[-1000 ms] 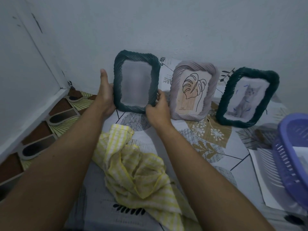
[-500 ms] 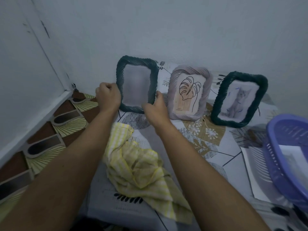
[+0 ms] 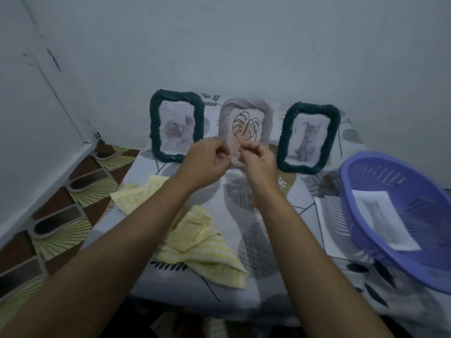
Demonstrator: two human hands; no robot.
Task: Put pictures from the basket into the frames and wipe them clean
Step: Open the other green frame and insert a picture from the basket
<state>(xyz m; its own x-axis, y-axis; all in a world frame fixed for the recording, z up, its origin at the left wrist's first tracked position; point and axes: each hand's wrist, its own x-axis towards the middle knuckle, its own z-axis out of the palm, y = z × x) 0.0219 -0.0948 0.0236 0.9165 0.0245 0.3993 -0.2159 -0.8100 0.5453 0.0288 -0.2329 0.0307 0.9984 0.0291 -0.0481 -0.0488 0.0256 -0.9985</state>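
Three rope-rimmed frames lean against the wall at the back of the table. The left dark green frame [image 3: 155, 125] holds a faint rose picture. The mauve middle frame [image 3: 266, 115] shows a line-drawn leaf, and the right dark green frame [image 3: 334, 132] a cat. My left hand [image 3: 207, 158] and my right hand [image 3: 258, 159] hover close together in front of the middle frame, fingers curled, holding nothing and hiding its lower edge. A yellow checked cloth [image 3: 200, 242] lies crumpled on the table under my forearms. The purple basket [image 3: 351, 203] at the right holds one picture [image 3: 383, 220].
The table [image 3: 256, 240] has a leaf-patterned cover. A white sheet [image 3: 329, 223] lies partly under the basket. The wall is right behind the frames, and another wall closes the left side. Patterned floor tiles [image 3: 73, 191] show below the table's left edge.
Both hands have let go of the left green frame, which now stands against the wall. They have pulled back and come together in front of the middle frame.
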